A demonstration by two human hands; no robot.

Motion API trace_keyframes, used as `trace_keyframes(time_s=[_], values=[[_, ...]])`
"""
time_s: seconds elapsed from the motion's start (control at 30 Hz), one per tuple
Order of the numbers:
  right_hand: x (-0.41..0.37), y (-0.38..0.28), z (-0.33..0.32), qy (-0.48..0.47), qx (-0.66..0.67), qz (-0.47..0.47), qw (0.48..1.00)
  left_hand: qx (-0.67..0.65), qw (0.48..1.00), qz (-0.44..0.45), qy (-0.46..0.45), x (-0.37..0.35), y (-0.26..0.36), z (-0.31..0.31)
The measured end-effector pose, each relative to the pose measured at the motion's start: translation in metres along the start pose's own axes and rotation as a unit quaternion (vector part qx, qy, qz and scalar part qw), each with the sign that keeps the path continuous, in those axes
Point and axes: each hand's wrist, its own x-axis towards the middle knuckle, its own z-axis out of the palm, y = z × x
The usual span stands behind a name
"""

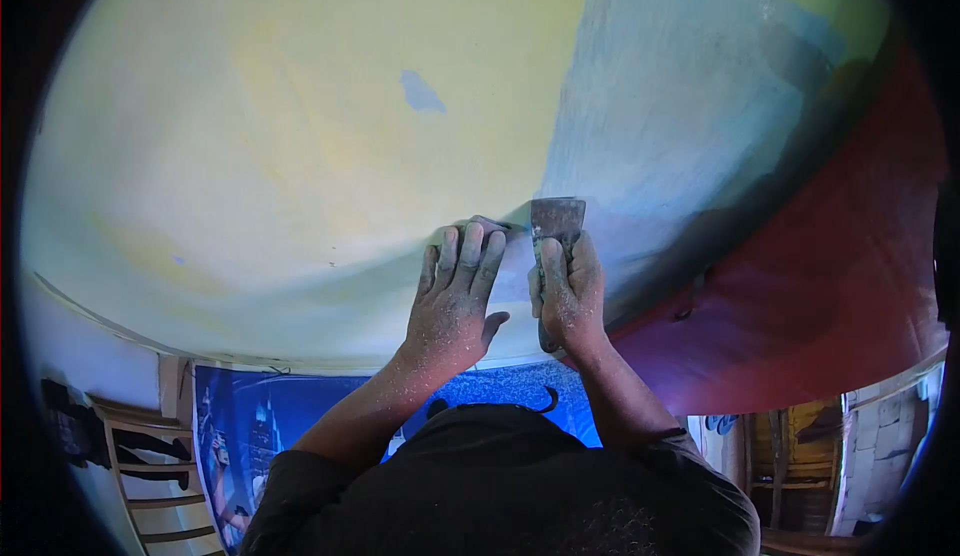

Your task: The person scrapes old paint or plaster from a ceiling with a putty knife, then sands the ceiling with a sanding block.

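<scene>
A broad painted surface (330,126), pale yellow with a light blue-grey area (660,126), fills most of the head view. My right hand (572,291) is closed around the handle of a putty knife (558,218), thumb along its front. The knife's wide, worn metal blade points up toward the yellow-blue border. To its left, my left hand (455,301) lies flat with the fingers stretched out and the thumb apart. A small dark flat edge shows by its fingertips, mostly hidden by the fingers. Pale dust and specks cover both hands and forearms.
A dark red surface (800,286) curves along the right side. Below are a blue printed banner (235,426) and, at lower left, wooden slats (165,504) with dark cloth hanging over them. A wooden frame (795,456) and a block wall (890,451) stand at lower right.
</scene>
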Motion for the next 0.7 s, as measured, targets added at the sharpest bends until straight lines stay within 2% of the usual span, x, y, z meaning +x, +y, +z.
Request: trace_keyframes(time_s=[0.07, 0.17, 0.37, 0.47, 0.57, 0.7], values=[[0.003, -0.009, 0.000, 0.004, -0.036, -0.002, 0.999, 0.001, 1.000, 0.001, 0.005, -0.002, 0.001, 0.001], [0.002, 0.000, 0.002, 0.011, 0.011, -0.023, 1.000, -0.003, 1.000, 0.005, 0.009, -0.002, 0.001, 0.000], [0.001, 0.005, -0.003, 0.001, 0.011, -0.001, 1.000, -0.004, 1.000, 0.006, 0.007, -0.002, 0.001, -0.002], [0.011, -0.007, 0.003, 0.012, 0.024, -0.047, 0.999, 0.006, 1.000, 0.008, 0.019, -0.003, 0.001, 0.001], [0.003, -0.007, -0.002, 0.008, -0.009, -0.007, 1.000, -0.004, 1.000, 0.010, 0.008, -0.002, 0.002, -0.006], [0.004, -0.002, 0.001, 0.004, 0.052, -0.019, 0.998, -0.003, 1.000, 0.013, 0.008, -0.002, 0.001, -0.004]])
